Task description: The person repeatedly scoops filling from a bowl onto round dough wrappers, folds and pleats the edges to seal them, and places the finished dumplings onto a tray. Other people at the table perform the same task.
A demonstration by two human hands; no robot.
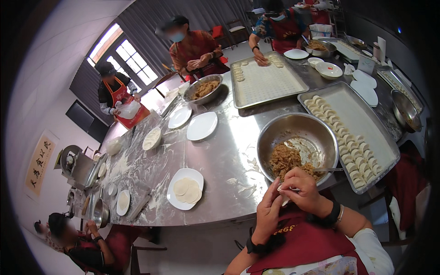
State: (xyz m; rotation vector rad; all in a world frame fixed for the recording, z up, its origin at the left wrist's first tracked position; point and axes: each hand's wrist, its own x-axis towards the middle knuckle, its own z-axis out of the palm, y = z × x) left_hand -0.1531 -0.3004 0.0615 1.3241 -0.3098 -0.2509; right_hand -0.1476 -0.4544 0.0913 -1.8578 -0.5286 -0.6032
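Observation:
My left hand [270,209] and my right hand [302,192] meet at the near rim of a steel bowl [263,137]. Between their fingers they pinch a dumpling wrapper [284,200], mostly hidden by the fingers; any filling inside it cannot be seen. The bowl holds minced filling [285,156] and a metal utensil [328,169] whose handle rests over the right rim. To the right, a metal tray [366,127] carries rows of folded dumplings [343,137] along its left side. Left of my hands, a white square plate [175,201] holds several round wrappers [188,190].
Across the floured steel table [223,165] stand white plates [202,126], a bowl of flour [152,139], another filling bowl [203,90] and a second dumpling tray [268,82]. Several people in aprons work around the table. The table's near edge runs left of my arms.

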